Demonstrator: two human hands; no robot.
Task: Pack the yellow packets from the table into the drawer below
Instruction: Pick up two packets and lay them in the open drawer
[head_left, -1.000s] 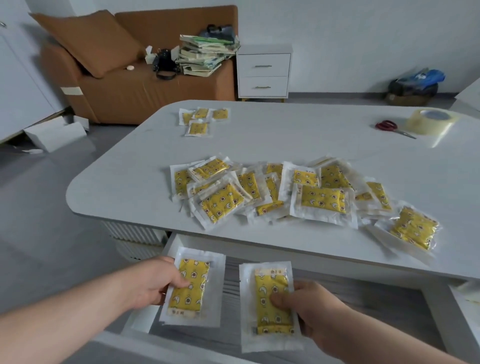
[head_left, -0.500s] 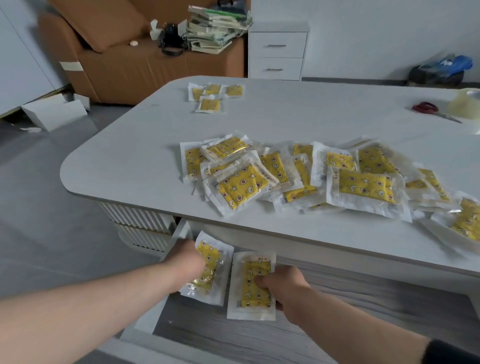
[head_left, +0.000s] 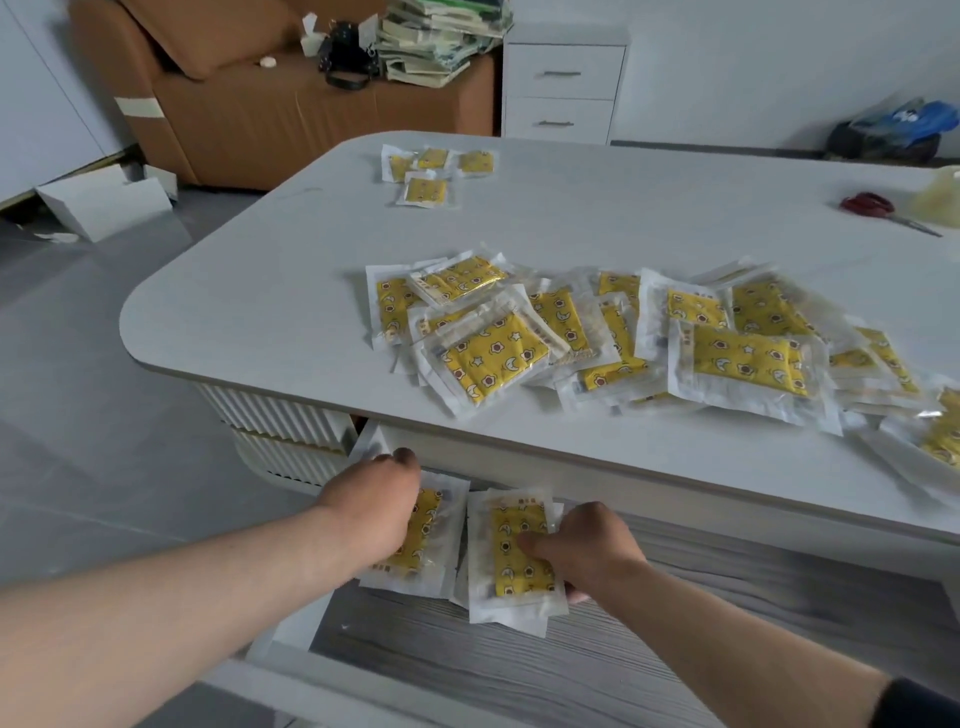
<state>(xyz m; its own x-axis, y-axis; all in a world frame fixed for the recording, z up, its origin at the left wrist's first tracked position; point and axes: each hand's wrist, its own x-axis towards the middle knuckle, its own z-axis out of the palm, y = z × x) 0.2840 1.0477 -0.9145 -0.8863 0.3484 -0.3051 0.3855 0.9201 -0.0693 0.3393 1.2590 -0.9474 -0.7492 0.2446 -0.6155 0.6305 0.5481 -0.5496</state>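
The drawer (head_left: 519, 670) with a grey wood-grain bottom stands pulled out under the white table (head_left: 597, 223). Low in the drawer's far left corner, my left hand (head_left: 371, 506) is shut on a yellow packet (head_left: 428, 535) in clear wrap. Beside it my right hand (head_left: 587, 551) grips a second yellow packet (head_left: 511, 556), thumb on top. More wrap edges show under that packet. A heap of several yellow packets (head_left: 623, 338) lies on the table above. A small group of yellow packets (head_left: 431, 174) lies at the far edge.
Red scissors (head_left: 872, 205) and a tape roll (head_left: 943, 200) lie at the table's far right. Behind the table stand a brown sofa (head_left: 249, 104) with stacked books and a white drawer cabinet (head_left: 563, 91). A white box (head_left: 101, 202) lies on the floor at left.
Both hands have moved forward and down, deep into the drawer's far left corner, each still holding its packet. The view has shifted closer to the table.
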